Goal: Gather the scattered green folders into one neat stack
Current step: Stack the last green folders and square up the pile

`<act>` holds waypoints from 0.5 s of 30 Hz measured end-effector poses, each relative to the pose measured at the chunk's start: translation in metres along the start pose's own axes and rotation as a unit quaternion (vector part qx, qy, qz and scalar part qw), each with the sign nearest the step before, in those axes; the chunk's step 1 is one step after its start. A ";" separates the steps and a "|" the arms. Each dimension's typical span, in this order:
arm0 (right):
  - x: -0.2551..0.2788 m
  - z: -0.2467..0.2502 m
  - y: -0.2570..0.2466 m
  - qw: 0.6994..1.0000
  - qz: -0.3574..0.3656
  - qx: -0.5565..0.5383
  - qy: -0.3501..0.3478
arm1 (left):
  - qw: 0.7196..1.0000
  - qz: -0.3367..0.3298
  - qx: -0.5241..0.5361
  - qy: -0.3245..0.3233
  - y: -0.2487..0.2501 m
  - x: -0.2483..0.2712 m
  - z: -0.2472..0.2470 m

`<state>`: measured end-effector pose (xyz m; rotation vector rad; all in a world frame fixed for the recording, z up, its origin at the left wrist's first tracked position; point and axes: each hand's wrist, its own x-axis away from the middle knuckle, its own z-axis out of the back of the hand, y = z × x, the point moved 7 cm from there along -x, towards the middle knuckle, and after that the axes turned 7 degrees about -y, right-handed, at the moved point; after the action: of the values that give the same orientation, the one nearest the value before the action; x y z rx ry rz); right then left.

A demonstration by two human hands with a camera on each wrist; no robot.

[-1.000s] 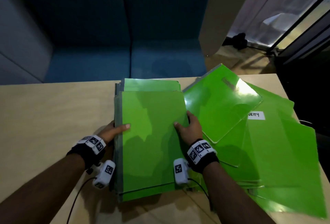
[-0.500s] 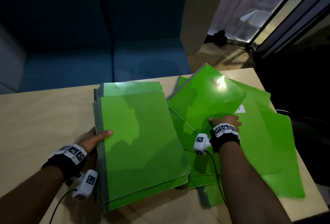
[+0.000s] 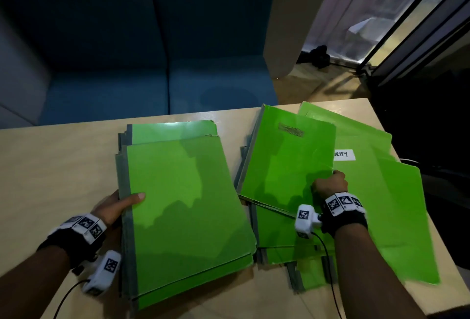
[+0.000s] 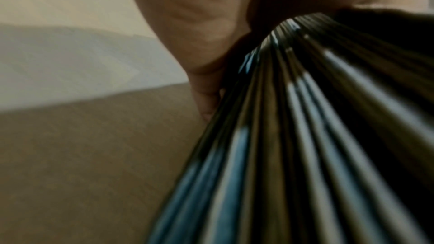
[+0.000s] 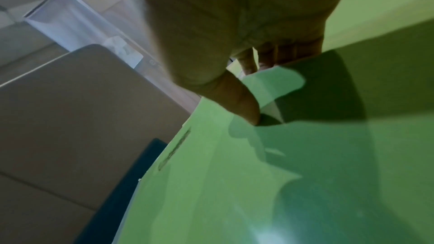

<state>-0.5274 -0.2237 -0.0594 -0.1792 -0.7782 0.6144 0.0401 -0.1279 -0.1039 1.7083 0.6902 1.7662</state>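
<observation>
Gripping the right-hand edge of a tilted green folder (image 3: 287,163), the right hand (image 3: 329,185) has its fingers curled under and thumb on top, as the right wrist view shows. That folder lies just right of the gathered stack (image 3: 183,212), raised on its near-right side, long axis running away from the person and leaning slightly rightward against the stack's own axis. Judgement: the coming move is a leftward carry onto the stack, with a small turn to square the axes; the right hand is the nearer one.

Left hand (image 3: 114,207) grips the stack's left edge, thumb laid flat on the top cover, fingers hidden beneath; the left wrist view shows many layered spines fanned close to the lens.

More loose folders (image 3: 381,217) lie splayed right of the stack, overlapping at mixed angles, one carrying a white label (image 3: 344,154) with partly hidden lettering.

Materials: thin, glossy card covers with rounded corners and grey spine strips; pale wood-grain surface (image 3: 50,166). Covers look slippery, so sliding is likely
</observation>
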 end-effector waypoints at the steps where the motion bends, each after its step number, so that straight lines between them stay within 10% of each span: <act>1: 0.005 -0.002 -0.002 1.000 -0.022 0.015 0.006 | 1.000 0.002 -0.009 -0.001 0.004 0.003 -0.003; 5: 0.017 -0.012 -0.016 0.995 -0.041 0.086 0.005 | 1.000 0.004 0.007 -0.002 0.012 0.011 -0.009; 11: 0.029 -0.010 -0.026 0.957 0.126 0.257 -0.047 | 1.000 0.003 0.015 0.002 0.021 0.019 -0.018; 15: 0.024 0.015 -0.039 0.996 0.092 0.008 -0.016 | 1.000 0.004 0.007 -0.001 0.022 0.020 -0.016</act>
<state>-0.5070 -0.2430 -0.0202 -0.2279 -0.7926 0.8000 0.0224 -0.1282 -0.0750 1.7245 0.6982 1.7692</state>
